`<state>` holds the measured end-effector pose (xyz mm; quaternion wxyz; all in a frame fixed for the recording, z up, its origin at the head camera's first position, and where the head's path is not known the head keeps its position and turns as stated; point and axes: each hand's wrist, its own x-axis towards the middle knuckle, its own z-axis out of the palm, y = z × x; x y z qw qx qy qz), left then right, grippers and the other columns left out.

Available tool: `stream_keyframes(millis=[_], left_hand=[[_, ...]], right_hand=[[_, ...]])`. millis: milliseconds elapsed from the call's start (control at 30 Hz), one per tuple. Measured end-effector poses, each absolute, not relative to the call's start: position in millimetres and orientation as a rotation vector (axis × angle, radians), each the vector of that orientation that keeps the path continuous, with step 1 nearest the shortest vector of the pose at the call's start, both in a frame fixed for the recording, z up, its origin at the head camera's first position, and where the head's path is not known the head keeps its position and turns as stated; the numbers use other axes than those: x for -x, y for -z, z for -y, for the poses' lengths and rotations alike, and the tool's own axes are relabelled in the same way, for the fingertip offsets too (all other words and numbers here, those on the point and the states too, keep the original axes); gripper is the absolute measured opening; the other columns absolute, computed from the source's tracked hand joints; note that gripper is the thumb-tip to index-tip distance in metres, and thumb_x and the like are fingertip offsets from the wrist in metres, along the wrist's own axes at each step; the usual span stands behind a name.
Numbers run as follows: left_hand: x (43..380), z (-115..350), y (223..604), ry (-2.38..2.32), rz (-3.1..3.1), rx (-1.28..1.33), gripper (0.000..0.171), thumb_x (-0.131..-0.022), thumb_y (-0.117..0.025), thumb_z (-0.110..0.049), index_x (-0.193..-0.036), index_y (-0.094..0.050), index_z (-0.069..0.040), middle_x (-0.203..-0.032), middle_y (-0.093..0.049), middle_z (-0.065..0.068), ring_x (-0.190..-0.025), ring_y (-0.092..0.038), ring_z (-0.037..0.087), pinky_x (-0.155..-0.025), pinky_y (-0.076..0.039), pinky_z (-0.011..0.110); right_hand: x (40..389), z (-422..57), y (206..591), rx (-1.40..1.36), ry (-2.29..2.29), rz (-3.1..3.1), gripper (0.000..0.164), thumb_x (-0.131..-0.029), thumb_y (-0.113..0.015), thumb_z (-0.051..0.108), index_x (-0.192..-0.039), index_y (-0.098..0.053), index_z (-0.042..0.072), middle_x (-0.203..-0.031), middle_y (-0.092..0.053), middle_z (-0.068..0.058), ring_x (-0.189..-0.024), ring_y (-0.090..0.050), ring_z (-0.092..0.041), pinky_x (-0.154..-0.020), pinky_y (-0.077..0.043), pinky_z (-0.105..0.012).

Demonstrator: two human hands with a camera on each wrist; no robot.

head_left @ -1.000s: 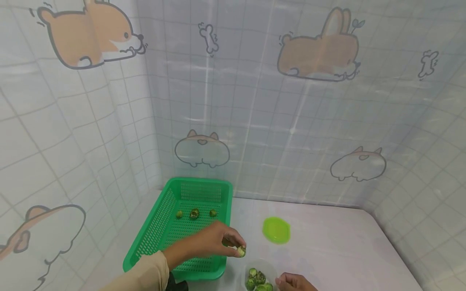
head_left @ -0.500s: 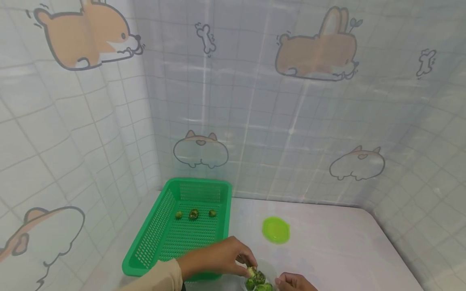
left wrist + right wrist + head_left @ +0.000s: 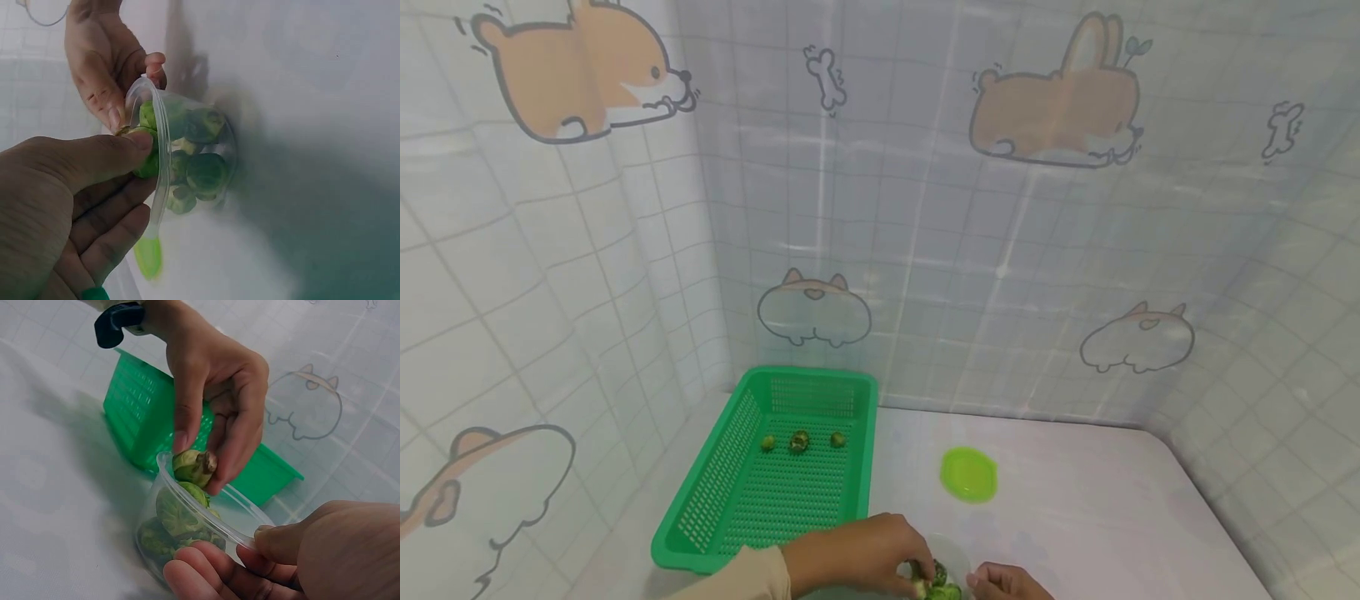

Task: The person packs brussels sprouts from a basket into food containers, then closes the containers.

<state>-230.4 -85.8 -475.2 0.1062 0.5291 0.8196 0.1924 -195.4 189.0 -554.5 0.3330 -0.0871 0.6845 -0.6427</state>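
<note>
My left hand [image 3: 880, 552] pinches a Brussels sprout [image 3: 195, 466] between thumb and fingers, right at the mouth of a clear round plastic tub [image 3: 199, 100]. Its brown cut stem shows in the right wrist view. Inside the tub lie several more green Brussels sprouts [image 3: 207, 175], seen through the wall. On the tub's right side, my right hand [image 3: 1009, 582] grips the rim, thumb on top and fingers curled below on the outside, plainest in the right wrist view.
A green perforated plastic basket [image 3: 700, 467] stands to the left on the white table [image 3: 1075, 500], with three small sprouts [image 3: 799, 442] near its far end. A lime-green lid [image 3: 968, 475] lies beyond the tub. Patterned sheeting [image 3: 925, 208] walls in the back and sides.
My left hand has carried the sprout from beside the basket's right edge down and right to the tub. The right hand has kept its hold on the rim.
</note>
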Motion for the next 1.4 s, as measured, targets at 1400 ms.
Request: stream_keyframes(millis=[1400], left_hand=[[235.0, 100.0, 467.5, -0.985, -2.217, -1.486, 0.020, -0.093, -0.074, -0.013, -0.113, -0.075, -0.009, -0.108, -0.076, -0.003, -0.097, -0.067, -0.005, -0.084, -0.052, 0.010]], right_hand=[[195.7, -189.4, 556.3, 0.234, 1.692, -1.777, 0.031, -0.104, -0.054, 0.031, -0.083, -0.062, 0.010, -0.059, -0.051, 0.009, -0.047, -0.045, -0.002, -0.044, -0.038, -0.017]])
